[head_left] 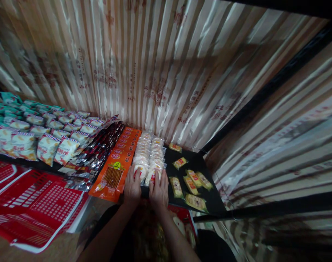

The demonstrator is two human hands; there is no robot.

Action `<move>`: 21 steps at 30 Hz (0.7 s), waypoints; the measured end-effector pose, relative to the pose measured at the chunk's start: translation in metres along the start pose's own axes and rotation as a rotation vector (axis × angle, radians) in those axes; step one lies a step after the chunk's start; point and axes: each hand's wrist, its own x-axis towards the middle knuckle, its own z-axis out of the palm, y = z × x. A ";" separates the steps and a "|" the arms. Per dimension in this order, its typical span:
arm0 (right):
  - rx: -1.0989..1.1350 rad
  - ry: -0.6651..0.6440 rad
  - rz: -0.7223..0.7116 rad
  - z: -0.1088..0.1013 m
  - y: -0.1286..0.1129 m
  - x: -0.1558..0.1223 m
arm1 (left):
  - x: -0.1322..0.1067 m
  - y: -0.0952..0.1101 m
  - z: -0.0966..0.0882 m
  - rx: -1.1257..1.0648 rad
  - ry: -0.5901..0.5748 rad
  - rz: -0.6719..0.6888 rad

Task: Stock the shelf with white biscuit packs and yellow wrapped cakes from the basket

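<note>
Two rows of white round crackers in clear wrappers (142,153) run from the back of the dark shelf to its front edge. My left hand (132,187) touches the front packet of the left row, fingers stretched forward over it. Beside it, my right hand (159,191) lies the same way on the front cracker packet (151,176) of the right row, fingers extended and slightly apart. The packets rest on the shelf under both hands. Left of my left hand lies an orange snack bag (114,167) with brown sticks pictured on it.
Several small yellow-wrapped snacks (193,178) lie scattered on the shelf (171,160) at right. Dark shiny packets (100,153) and white snack bags (48,149) stand at left. Below is a red basket (51,203). A dark frame bar (264,87) slants at right before striped sheeting (144,65).
</note>
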 end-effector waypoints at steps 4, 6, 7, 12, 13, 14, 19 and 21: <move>-0.002 0.039 -0.026 0.000 0.000 0.000 | -0.005 -0.004 0.004 0.045 0.033 0.024; 0.012 0.064 -0.044 0.000 0.000 0.000 | -0.007 -0.004 0.002 0.065 0.048 0.057; 0.023 0.073 -0.053 -0.001 0.000 0.001 | -0.007 -0.003 -0.001 0.080 0.055 0.076; 0.126 0.099 -0.072 -0.010 -0.001 -0.003 | -0.022 0.008 -0.018 0.130 0.069 0.208; 0.166 0.109 -0.076 -0.013 -0.001 -0.009 | -0.029 0.011 -0.021 0.125 0.061 0.232; 0.210 0.120 -0.077 -0.016 0.000 -0.016 | -0.038 0.014 -0.024 0.117 0.038 0.249; 0.317 0.056 -0.060 -0.031 0.015 -0.085 | -0.102 0.022 -0.027 0.105 -0.401 0.218; 0.286 -0.047 -0.044 -0.035 0.027 -0.112 | -0.125 0.024 -0.023 0.138 -0.636 0.167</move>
